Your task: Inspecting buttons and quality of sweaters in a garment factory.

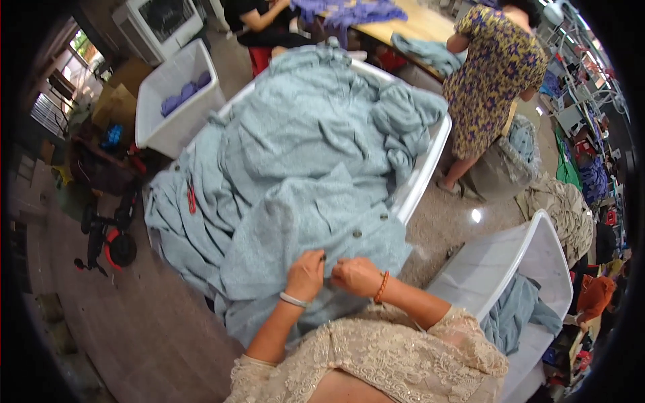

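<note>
Grey-blue buttoned garment [309,225] lies at six o'clock on the heap [289,127]. Left hand [305,275] pinches it beside a dark button [323,257]; right hand [357,276]: cannot tell its hold. Apparent step: button inspection; next move likely requires steady cloth.

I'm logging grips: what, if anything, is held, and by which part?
The left hand and right hand appear to pinch the bluish cloth near its dark buttons; their fingers hide the exact spot.
</note>
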### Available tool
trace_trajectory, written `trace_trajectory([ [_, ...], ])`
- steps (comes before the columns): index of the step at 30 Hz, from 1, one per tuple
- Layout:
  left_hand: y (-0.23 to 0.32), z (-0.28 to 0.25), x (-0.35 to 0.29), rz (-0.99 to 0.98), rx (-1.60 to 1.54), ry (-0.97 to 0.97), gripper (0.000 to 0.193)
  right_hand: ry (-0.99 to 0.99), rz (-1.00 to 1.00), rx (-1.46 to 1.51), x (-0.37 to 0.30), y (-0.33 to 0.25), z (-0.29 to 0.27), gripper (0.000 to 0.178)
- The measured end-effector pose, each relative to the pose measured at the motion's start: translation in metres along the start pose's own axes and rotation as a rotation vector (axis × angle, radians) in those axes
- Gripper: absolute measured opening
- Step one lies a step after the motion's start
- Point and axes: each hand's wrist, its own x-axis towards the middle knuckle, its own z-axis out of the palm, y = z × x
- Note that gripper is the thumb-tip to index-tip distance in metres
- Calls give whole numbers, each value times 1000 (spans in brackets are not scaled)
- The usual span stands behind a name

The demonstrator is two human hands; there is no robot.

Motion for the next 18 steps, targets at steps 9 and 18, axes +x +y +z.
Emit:
trace_trajectory([
  [9, -17, 12, 8, -13, 84, -112, 8, 54, 1, -50, 0, 14, 6, 12],
  [18, -45, 6, 4, -535, -846, -253, 16, 170, 8, 185, 6, -1, 6, 22],
])
